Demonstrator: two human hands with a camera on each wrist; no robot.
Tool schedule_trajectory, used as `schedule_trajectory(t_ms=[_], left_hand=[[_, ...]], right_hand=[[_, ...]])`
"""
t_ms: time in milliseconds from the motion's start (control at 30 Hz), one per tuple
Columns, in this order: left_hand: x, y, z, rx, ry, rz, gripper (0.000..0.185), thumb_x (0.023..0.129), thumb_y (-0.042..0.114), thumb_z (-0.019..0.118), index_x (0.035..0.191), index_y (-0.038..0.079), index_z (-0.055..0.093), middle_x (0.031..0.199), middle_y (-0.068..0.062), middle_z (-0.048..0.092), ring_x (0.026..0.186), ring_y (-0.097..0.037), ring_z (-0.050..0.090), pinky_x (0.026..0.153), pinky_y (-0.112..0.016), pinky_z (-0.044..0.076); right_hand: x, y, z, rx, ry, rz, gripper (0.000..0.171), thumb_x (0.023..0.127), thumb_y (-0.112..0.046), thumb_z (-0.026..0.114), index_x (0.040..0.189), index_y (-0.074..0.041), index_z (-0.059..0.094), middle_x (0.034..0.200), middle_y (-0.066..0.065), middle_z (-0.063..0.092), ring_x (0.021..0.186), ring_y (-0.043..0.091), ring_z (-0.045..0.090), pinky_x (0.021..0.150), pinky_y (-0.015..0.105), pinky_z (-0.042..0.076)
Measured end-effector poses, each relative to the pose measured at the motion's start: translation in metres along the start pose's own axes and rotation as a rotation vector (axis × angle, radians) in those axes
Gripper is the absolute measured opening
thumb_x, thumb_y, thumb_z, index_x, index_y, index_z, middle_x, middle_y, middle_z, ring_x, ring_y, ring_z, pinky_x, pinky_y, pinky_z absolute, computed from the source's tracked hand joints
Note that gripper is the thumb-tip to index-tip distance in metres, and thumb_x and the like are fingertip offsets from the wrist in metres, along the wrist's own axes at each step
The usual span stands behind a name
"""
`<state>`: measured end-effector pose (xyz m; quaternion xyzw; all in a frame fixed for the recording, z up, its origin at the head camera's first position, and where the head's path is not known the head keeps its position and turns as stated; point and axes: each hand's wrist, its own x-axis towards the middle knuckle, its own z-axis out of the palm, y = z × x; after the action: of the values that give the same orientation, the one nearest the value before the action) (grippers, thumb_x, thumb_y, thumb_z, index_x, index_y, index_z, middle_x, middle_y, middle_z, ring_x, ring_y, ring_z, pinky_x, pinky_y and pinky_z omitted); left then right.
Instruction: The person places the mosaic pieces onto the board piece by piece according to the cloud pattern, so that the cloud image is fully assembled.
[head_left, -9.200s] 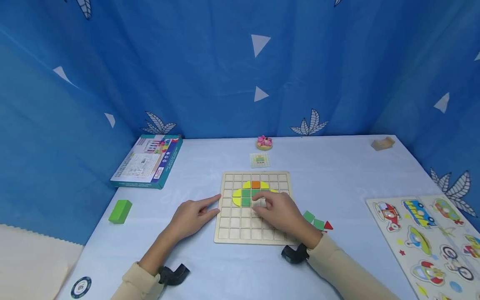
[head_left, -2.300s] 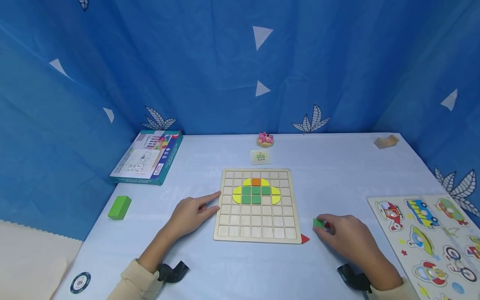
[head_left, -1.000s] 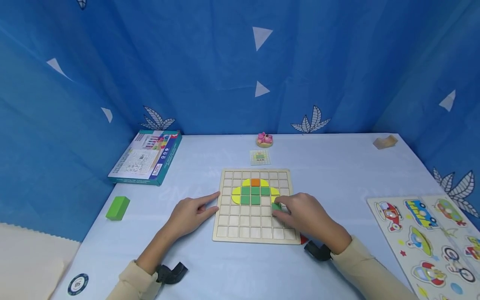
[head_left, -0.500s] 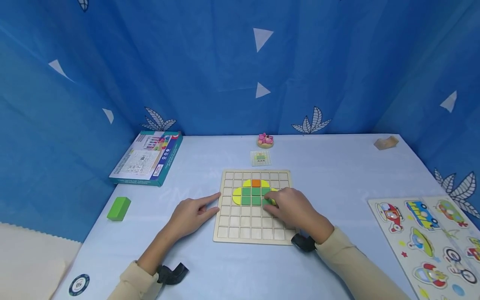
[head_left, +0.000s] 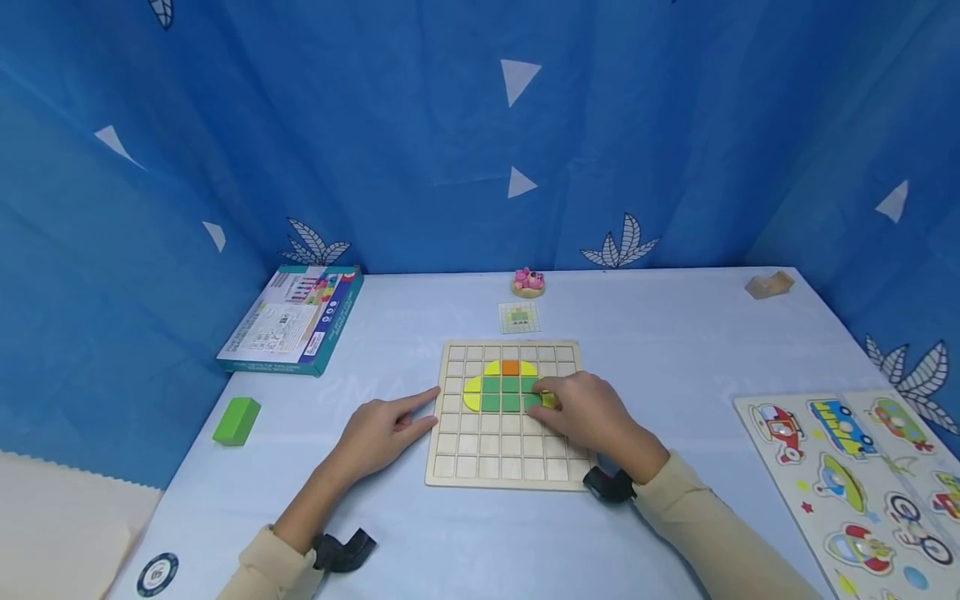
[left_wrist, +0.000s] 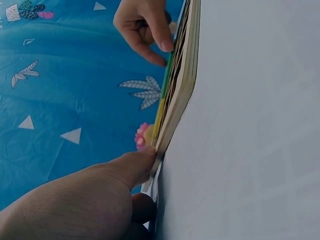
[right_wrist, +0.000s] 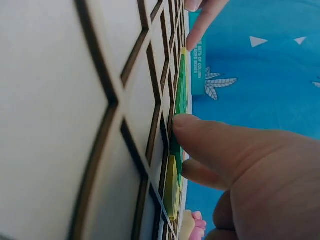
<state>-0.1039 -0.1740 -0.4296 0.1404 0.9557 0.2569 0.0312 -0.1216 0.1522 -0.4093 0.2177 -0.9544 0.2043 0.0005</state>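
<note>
A square wooden grid board (head_left: 489, 458) lies on the table. Set in its cells are green square tiles (head_left: 491, 402), an orange square tile (head_left: 510, 367) and yellow rounded tiles (head_left: 472, 393). My right hand (head_left: 588, 412) has thumb and index fingertip on the rightmost green square tile (head_left: 531, 401) of the lower green row, pinching it at its cell. In the right wrist view this tile is partly behind the thumb (right_wrist: 187, 122). The hand partly covers the yellow tiles on that side. My left hand (head_left: 378, 433) touches the board's left edge with index finger and thumb extended.
Behind the board lie a small pattern card (head_left: 519, 317) and a pink figurine (head_left: 528, 282). A game box (head_left: 288, 321) and a green block (head_left: 237, 421) are at left. A picture puzzle board (head_left: 862, 492) lies at right, a brown wooden piece (head_left: 769, 285) at far right.
My right hand picked up a green square tile right of the board and brought it left into the cell beside the lower green row. The left hand stays at the board's edge.
</note>
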Motion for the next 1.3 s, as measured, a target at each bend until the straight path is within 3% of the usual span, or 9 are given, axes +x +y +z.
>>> schedule_trajectory(t_ms=[233,500,833,1100,1300], left_hand=[[-0.001,-0.001,-0.002,0.002,0.015,0.017,0.050,0.095,0.045,0.071,0.142,0.029,0.063,0.055,0.011,0.042,0.049,-0.008,0.037,0.052,-0.026,0.030],[-0.002,-0.002,0.000,0.000,0.006,0.014,0.050,0.096,0.045,0.071,0.143,0.029,0.063,0.055,0.011,0.043,0.050,-0.008,0.038,0.052,-0.026,0.030],[-0.002,-0.002,0.001,-0.004,0.001,0.019,0.051,0.096,0.047,0.070,0.143,0.030,0.062,0.055,0.011,0.044,0.049,-0.009,0.039,0.052,-0.026,0.031],[-0.002,-0.002,-0.001,0.009,0.010,0.014,0.050,0.096,0.046,0.070,0.143,0.030,0.062,0.055,0.010,0.043,0.049,-0.009,0.038,0.053,-0.026,0.030],[-0.001,0.000,-0.001,0.005,0.004,0.028,0.050,0.097,0.046,0.070,0.143,0.030,0.062,0.055,0.010,0.044,0.048,-0.008,0.038,0.052,-0.026,0.030]], right_hand=[[0.000,0.001,0.003,0.045,0.004,0.009,0.031,0.088,-0.037,0.082,0.112,-0.017,0.080,0.058,-0.013,0.048,0.057,0.009,0.046,0.053,0.027,0.034],[-0.001,0.004,0.004,0.112,0.008,0.007,0.025,0.088,-0.037,0.082,0.107,-0.021,0.079,0.053,-0.010,0.042,0.049,0.008,0.039,0.049,0.026,0.027],[-0.012,0.013,-0.045,0.180,0.085,0.074,0.023,0.091,-0.025,0.081,0.112,-0.016,0.079,0.056,-0.004,0.039,0.052,0.016,0.040,0.046,0.027,0.030],[-0.033,0.017,-0.074,0.164,0.039,0.047,0.023,0.090,-0.016,0.080,0.113,-0.016,0.078,0.056,-0.005,0.036,0.051,0.015,0.039,0.047,0.028,0.031],[-0.058,0.027,-0.062,0.181,-0.065,0.096,0.023,0.090,-0.016,0.080,0.112,-0.018,0.078,0.054,-0.006,0.040,0.047,0.013,0.041,0.046,0.026,0.033]])
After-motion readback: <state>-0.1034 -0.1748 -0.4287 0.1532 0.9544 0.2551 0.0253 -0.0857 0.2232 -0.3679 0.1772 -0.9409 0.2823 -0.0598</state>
